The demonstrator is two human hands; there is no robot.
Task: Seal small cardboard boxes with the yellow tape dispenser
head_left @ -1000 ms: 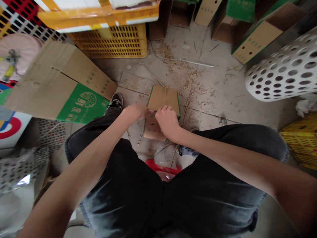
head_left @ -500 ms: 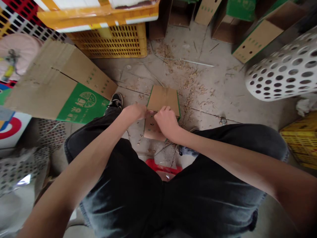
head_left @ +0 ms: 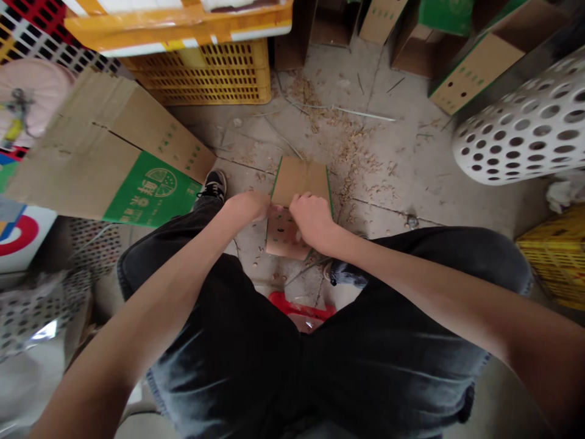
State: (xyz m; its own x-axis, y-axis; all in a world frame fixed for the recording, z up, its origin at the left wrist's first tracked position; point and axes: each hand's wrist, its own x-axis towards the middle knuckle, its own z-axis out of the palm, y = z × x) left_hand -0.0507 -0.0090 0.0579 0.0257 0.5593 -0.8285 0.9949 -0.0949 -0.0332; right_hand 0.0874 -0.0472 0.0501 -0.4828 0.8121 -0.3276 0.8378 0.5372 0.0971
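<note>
Denim shorts [head_left: 228,366] in dark grey cover the person's spread thighs, and a red plastic stool rim [head_left: 301,306] shows on the floor just beyond them. Both forearms reach inward to a green-edged cardboard carton panel [head_left: 300,182], which lies on the concrete floor [head_left: 397,177] between the feet. Its nearer flap, punched with round holes, sits under the hands. The left hand [head_left: 247,207] has its fingertips against the carton's edge near the fold, while the right hand [head_left: 313,221] rests on the cardboard with its fingers curled down. Each grip looks pressed together, though the fingers hide whether either one pinches the cardboard.

A black sneaker [head_left: 214,186] stands just left of the carton. Beyond it, a flattened cardboard box [head_left: 114,140] with a green printed citrus panel leans over the floor. Wood shavings [head_left: 351,158] are scattered past the carton. Farther on, a yellow plastic crate [head_left: 196,73] sits under a white-and-orange crate, and open cardboard boxes [head_left: 475,73] with green trim line the far right. A white perforated basket [head_left: 521,128] lies on its side at right, above a second yellow crate [head_left: 560,259].
</note>
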